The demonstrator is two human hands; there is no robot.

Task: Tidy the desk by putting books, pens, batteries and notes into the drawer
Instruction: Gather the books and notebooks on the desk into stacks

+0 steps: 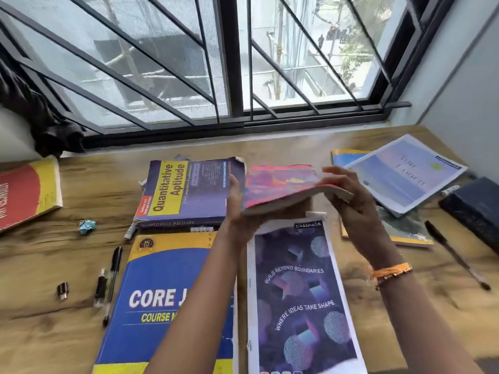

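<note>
Head view: both hands up over the wooden desk (81, 184), lifting a pink book (280, 184). Left hand (235, 209) curled under its left edge, right hand (348, 201) bent round its right edge, fingers fairly straight. Book in the air, tilted, above the Classmate notebook (299, 292) and beside the Quantitative Aptitude book (186, 190). Best to keep it level, hold both edges, and stack it neatly. No drawer showing; cannot tell what is in it.
</note>
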